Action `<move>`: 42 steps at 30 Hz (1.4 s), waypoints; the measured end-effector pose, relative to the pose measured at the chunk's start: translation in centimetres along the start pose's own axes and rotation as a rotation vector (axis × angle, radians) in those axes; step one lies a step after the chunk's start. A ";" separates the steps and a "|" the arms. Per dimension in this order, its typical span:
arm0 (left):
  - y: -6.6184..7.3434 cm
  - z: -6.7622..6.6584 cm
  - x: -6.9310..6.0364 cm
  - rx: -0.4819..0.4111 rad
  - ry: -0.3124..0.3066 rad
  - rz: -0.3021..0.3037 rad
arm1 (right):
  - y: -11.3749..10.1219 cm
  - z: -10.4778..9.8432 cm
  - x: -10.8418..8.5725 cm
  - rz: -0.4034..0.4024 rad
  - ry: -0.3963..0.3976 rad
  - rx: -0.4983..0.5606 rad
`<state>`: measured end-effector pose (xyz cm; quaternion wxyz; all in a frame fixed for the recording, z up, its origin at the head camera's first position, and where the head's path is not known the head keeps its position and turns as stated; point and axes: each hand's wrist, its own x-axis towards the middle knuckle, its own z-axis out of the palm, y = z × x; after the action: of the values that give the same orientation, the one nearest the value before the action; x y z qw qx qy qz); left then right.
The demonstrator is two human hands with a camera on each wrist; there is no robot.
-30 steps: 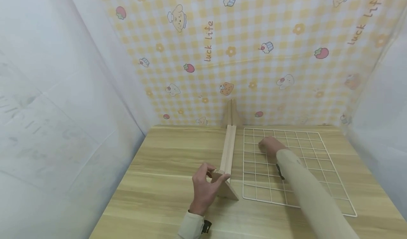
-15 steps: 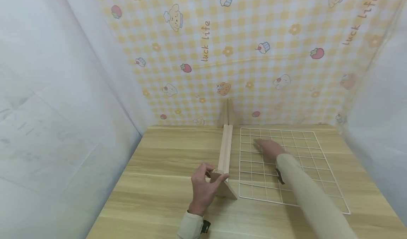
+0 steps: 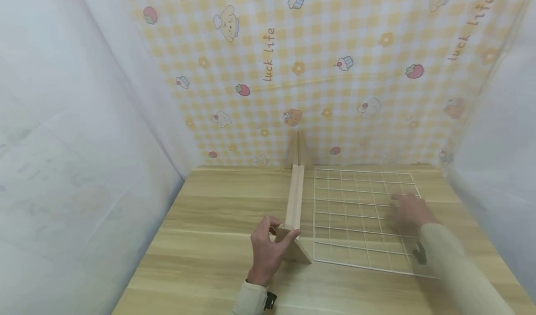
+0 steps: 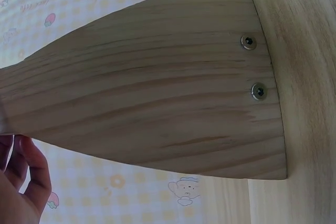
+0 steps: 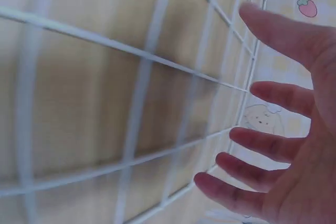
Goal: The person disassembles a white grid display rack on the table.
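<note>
My left hand [image 3: 267, 253] pinches the narrow top of a wooden end panel [image 3: 302, 253], thumb on the near face and fingers behind. In the left wrist view this panel [image 4: 147, 98] widens toward the tabletop and bears two metal bolts [image 4: 258, 91]. A long grooved wooden bar [image 3: 295, 194] runs from it to a matching end panel [image 3: 298, 152] at the back wall. My right hand [image 3: 412, 210], blurred, hovers over the right part of a white wire grid [image 3: 314, 212]. In the right wrist view its fingers [image 5: 273, 145] are spread and hold nothing, with the grid [image 5: 144, 54] alongside.
The wood-grain table [image 3: 217, 212] meets a yellow checked cloth [image 3: 251, 63] at the back. White sheeting [image 3: 83, 133] hangs on the left, and more white sheeting [image 3: 502, 157] on the right. The grid lies right of the wooden piece.
My right hand has swept rightward across the grid from its left part. The left hand keeps its pinch on the wooden panel. The whole head view has shifted slightly.
</note>
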<state>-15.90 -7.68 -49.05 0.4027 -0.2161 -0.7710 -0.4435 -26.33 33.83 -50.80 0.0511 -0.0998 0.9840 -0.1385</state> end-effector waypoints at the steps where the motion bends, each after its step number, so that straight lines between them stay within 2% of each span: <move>1: 0.0 0.0 0.0 0.001 0.004 -0.001 | 0.0 0.2 -0.4 -0.001 -0.019 0.002; 3: 0.0 -0.1 0.0 0.006 0.011 0.001 | -0.1 0.7 -0.8 -0.003 -0.039 0.011; 7: 0.1 0.1 -0.2 0.016 0.006 0.015 | -0.1 1.9 -1.1 -0.012 0.019 0.022; 11: 0.1 0.3 -0.4 0.019 0.003 0.020 | 0.8 3.0 -0.6 -0.067 0.117 -0.096; 19: 0.1 0.5 -0.2 0.034 0.007 0.017 | 1.6 3.3 0.7 -0.156 0.200 -0.185; 25: 0.2 0.6 -0.1 0.035 0.002 -0.007 | 1.0 2.9 0.3 -0.069 0.168 -0.084; 29: 0.4 0.5 0.1 0.036 0.007 -0.022 | 1.4 3.2 0.3 -0.066 0.165 -0.074; 35: 0.4 0.4 0.0 0.027 -0.004 -0.045 | 1.2 3.2 -0.2 -0.023 0.162 0.009; 42: 0.3 0.1 -0.1 0.007 -0.040 -0.026 | 0.8 3.0 -0.5 -0.036 0.167 0.025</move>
<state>-15.70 -7.45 -49.03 0.3823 -0.2134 -0.7832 -0.4415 -25.58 33.90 -53.86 -0.0325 -0.1052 0.9811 -0.1594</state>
